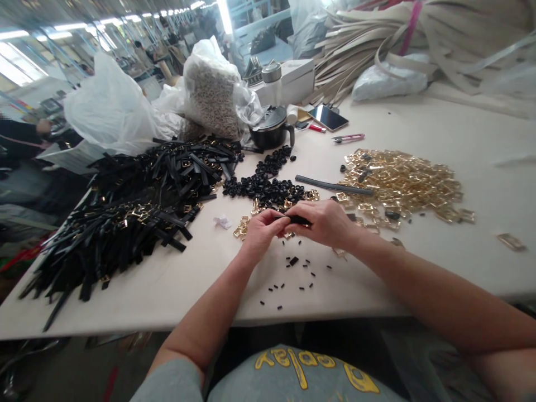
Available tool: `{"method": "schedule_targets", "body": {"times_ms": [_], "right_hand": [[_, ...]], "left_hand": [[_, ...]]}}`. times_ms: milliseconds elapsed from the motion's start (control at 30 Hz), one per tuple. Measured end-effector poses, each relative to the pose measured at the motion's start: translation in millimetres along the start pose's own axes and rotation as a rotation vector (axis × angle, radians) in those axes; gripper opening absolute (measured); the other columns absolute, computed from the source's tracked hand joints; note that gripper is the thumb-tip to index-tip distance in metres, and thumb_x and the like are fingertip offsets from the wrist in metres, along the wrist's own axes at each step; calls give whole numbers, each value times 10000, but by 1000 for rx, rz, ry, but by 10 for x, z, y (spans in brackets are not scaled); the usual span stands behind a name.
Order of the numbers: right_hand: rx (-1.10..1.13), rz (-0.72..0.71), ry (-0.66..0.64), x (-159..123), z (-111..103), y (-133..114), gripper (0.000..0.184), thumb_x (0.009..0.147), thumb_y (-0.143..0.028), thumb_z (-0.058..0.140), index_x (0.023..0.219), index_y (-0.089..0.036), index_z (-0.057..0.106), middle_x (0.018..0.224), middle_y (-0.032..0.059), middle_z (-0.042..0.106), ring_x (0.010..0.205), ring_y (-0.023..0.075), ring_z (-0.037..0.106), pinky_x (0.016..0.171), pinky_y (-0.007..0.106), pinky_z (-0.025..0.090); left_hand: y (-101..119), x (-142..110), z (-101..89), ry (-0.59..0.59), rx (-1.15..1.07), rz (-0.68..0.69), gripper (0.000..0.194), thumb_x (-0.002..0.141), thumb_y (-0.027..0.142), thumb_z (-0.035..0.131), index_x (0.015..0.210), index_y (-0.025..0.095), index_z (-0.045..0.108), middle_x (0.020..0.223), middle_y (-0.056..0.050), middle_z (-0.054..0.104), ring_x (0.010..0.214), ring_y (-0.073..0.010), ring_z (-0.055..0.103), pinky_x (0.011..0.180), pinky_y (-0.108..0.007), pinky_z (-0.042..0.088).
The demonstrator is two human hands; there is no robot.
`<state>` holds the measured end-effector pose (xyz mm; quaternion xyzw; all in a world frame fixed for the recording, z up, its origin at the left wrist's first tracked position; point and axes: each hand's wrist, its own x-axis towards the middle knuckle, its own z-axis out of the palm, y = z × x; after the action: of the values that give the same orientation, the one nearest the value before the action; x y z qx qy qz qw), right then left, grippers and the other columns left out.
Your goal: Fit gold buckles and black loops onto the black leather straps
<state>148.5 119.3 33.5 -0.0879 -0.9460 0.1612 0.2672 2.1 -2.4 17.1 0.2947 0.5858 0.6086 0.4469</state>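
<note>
My left hand (pixel 260 230) and my right hand (pixel 327 223) meet over the white table (pixel 176 285), both pinched on a short black strap piece (pixel 296 220) held between them. Just behind the hands lies a pile of small black loops (pixel 268 181). Several gold buckles (pixel 242 229) lie beside my left hand. A large heap of gold buckles (pixel 402 181) spreads to the right. One long black strap (pixel 333 186) lies between the loops and the gold heap. Tiny black scraps (pixel 293 276) are scattered in front of my hands.
A big heap of black straps with buckles (pixel 134 212) fills the left side. Behind it stand white plastic bags (pixel 113 106), a bag of rings (pixel 211 95), a black kettle (pixel 272 127), a phone (pixel 329 117) and pink snips (pixel 348 137). Beige strapping (pixel 377 50) is piled at the back right.
</note>
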Motion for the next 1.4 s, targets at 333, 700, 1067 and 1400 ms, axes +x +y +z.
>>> {"method": "schedule_targets", "body": {"times_ms": [333,700,1067,1400], "right_hand": [[-92,11,-120,23,-89,5,268,883,-367,542,704,-190,632,639,20,671,558,136,590,525,252,332],[-51,-55,-53,7,-15,112,197,915,-256,492,1013,-209,656,843,36,749,666,170,678,586,268,445],[-69,-19,6,2,55,50,255,936,-371,542,1081,-228,696,913,46,759,728,183,694,612,281,468],[-131,-9,36,30,-12,140,302,985,-340,446,1043,-219,717,882,22,748,699,142,655,576,265,431]], "left_hand": [[56,-3,18,-59,63,-18,400,642,509,777,699,151,608,563,24,573,495,-75,504,509,-222,406],[32,57,-24,4,41,-8,401,634,513,777,698,159,600,580,18,575,494,-87,499,513,-243,410],[163,60,-201,-34,54,4,427,664,552,765,793,156,670,651,-12,646,535,-84,556,533,-214,448],[393,21,-993,248,213,157,313,671,441,779,781,164,684,731,-28,688,592,-96,582,592,-224,464]]}}
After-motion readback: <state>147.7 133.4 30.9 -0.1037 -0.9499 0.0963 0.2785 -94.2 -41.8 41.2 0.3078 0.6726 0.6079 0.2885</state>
